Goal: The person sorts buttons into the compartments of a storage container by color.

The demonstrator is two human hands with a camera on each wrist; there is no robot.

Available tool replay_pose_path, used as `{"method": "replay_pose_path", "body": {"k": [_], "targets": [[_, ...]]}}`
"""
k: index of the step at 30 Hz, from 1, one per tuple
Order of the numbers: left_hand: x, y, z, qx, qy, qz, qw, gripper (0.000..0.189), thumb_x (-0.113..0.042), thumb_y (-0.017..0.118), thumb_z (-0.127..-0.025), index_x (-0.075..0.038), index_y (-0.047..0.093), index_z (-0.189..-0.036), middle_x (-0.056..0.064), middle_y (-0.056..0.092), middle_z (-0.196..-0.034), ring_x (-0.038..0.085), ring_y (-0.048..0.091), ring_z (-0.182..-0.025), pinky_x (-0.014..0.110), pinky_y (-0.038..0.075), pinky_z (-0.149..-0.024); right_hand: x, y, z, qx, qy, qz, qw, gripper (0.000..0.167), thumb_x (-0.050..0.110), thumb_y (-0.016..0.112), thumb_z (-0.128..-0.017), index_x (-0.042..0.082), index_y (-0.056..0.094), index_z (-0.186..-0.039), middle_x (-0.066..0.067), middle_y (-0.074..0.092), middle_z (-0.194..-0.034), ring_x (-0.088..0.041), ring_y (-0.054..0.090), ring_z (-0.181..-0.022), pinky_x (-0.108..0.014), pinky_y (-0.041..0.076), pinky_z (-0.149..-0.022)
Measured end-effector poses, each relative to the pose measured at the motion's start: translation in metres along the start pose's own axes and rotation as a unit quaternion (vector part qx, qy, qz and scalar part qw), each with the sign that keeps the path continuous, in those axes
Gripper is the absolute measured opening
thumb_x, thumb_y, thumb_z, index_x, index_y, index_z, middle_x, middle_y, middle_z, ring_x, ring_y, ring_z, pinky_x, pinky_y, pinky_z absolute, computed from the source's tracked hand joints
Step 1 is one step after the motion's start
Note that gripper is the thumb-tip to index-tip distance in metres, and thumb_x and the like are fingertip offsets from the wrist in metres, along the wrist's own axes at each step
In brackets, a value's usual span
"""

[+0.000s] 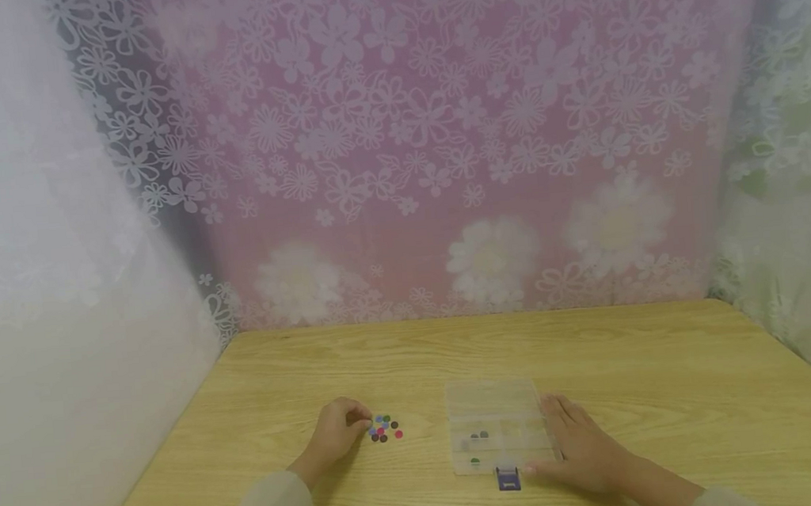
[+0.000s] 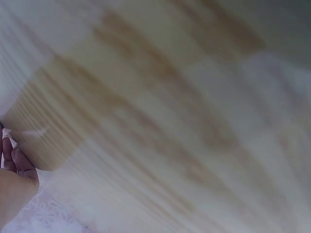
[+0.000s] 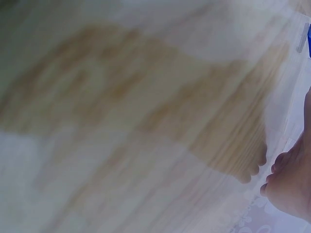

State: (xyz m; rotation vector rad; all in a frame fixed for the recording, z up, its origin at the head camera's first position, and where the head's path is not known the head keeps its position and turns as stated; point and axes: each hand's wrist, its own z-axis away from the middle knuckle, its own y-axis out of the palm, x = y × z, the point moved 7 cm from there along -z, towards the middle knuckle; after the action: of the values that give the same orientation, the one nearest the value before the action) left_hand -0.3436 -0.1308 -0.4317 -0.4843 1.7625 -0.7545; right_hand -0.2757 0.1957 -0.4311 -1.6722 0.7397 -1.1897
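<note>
Beside a small group of coloured discs [image 1: 385,426] on the table, my left hand [image 1: 335,432] has its thumb and forefinger drawn together at the group's left edge. I cannot tell whether a disc is between those fingertips. The discs are blue, green, red and dark. A clear plastic compartment box [image 1: 453,408] lies to their right, with two dark discs [image 1: 479,435] and a green disc [image 1: 475,461] inside. My right hand [image 1: 583,444] rests along the box's right side, fingers straight, thumb at the front right corner. In the right wrist view that hand [image 3: 290,187] is partly cut off.
A blue latch [image 1: 509,479] sticks out from the box's front edge. The wooden table [image 1: 634,346] reaches back to a pink floral curtain [image 1: 395,127]. Pale curtains hang at the left and right sides.
</note>
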Motion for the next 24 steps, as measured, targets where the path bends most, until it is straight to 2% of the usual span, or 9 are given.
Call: {"method": "replay_pose_path", "body": {"k": [8,16,24], "targets": [[-0.0004,0.0005,-0.0010,0.009,-0.013,-0.011,0.9998,0.005,-0.003,0.066,-0.081,-0.001,0.063,-0.085,0.007,0.062,-0.088,0.020,0.058,-0.084,0.039,0.052,-0.078,-0.0004,0.0004,0.0007,0.003,-0.001,0.000,1.0000,0.107,0.065,0.057,-0.078,-0.012,0.018,-0.141,-0.035,0.021,-0.146,-0.052,0.019,-0.134,-0.066,0.021,-0.103],[-0.0021,-0.0032,0.0000,0.001,-0.023,-0.018,0.9996,0.006,-0.004,0.068,-0.080,-0.001,0.063,-0.079,0.006,0.061,-0.080,0.016,0.054,-0.077,0.034,0.050,-0.072,-0.0015,0.0010,0.0005,0.004,0.002,-0.006,1.0000,0.107,0.065,0.057,-0.078,-0.011,0.018,-0.142,-0.035,0.021,-0.146,-0.052,0.019,-0.134,-0.065,0.022,-0.103],[-0.0004,-0.0055,-0.0004,0.001,-0.033,-0.013,0.9994,0.007,-0.006,0.062,-0.086,0.000,0.064,-0.082,0.006,0.062,-0.080,0.014,0.054,-0.077,0.030,0.050,-0.071,-0.0009,0.0003,0.0000,0.003,0.001,-0.004,1.0000,0.107,0.066,0.057,-0.077,-0.010,0.018,-0.142,-0.034,0.021,-0.146,-0.052,0.020,-0.134,-0.065,0.023,-0.103]]}}
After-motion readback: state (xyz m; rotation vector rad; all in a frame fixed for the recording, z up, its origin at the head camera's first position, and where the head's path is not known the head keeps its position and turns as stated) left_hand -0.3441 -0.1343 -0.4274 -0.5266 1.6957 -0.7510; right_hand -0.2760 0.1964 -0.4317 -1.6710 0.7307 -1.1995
